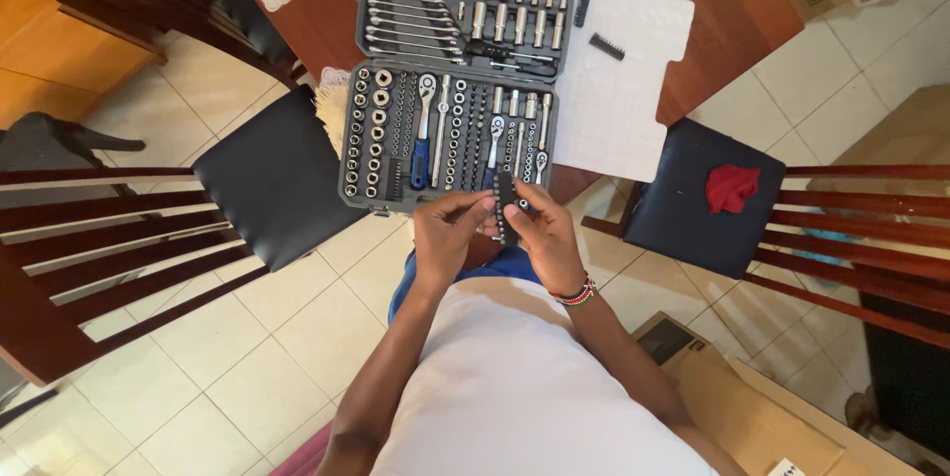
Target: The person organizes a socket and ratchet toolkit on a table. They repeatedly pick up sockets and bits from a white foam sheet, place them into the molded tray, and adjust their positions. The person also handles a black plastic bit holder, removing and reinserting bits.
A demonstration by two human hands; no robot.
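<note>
A black bit holder strip (505,205) is pinched between the left hand (447,234) and right hand (545,236), just before the open socket set case (457,80); loosely seated bits could be dropped onto the tiled floor (228,357).

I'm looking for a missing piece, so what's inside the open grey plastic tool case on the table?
The open grey plastic tool case holds rows of chrome sockets, wrenches and blue-handled ratchets. Its near edge is partly covered by both hands holding a black bit strip.
</note>
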